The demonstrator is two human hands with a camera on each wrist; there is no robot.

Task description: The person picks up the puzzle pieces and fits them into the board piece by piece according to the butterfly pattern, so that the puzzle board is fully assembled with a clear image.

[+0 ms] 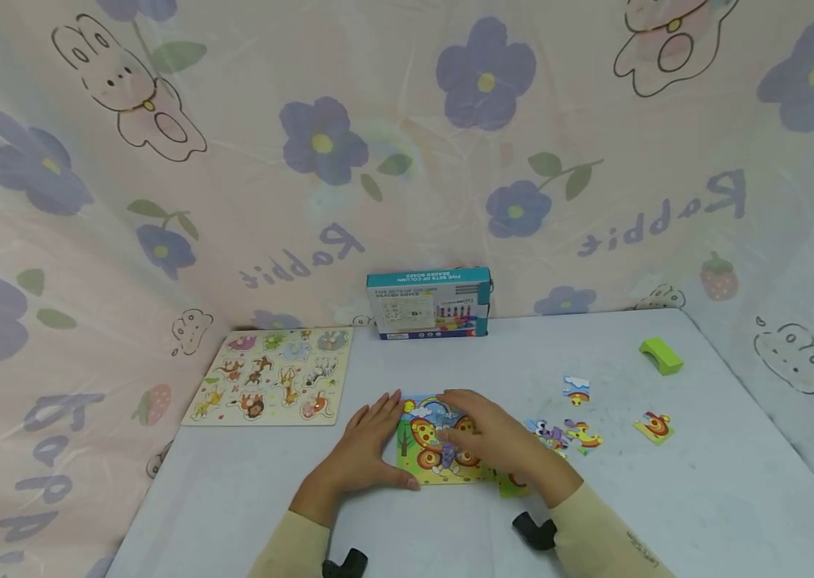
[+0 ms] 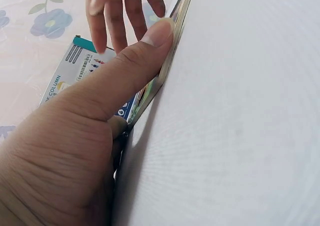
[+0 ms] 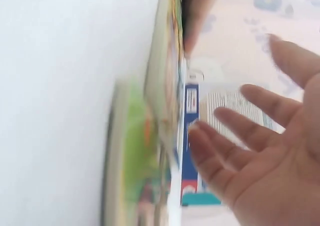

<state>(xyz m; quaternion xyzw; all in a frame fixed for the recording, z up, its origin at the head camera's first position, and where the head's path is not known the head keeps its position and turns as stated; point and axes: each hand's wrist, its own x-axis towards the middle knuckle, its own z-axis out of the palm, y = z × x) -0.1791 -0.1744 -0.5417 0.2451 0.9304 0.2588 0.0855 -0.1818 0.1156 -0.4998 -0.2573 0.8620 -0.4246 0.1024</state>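
A jigsaw puzzle [image 1: 443, 466] with a butterfly, a rainbow and a tree lies on the table in the head view. My left hand [image 1: 366, 449] rests along its left side, with the thumb touching the edge near its lower left corner. The left wrist view shows that thumb [image 2: 125, 68] stretched out against the edge. Over the right part of the puzzle hovers my right hand [image 1: 497, 433]; its fingers are spread and hold nothing in the right wrist view. A green puzzle piece [image 1: 511, 486] lies beside the board, partly hidden under the right wrist.
Loose pieces lie to the right: a rainbow piece [image 1: 576, 391], a purple piece [image 1: 550, 436], a yellow piece [image 1: 584, 436] and a red-orange piece [image 1: 654, 428]. Farther back are a green block [image 1: 662, 356], an upright box [image 1: 429, 305] and an animal puzzle board [image 1: 270, 377].
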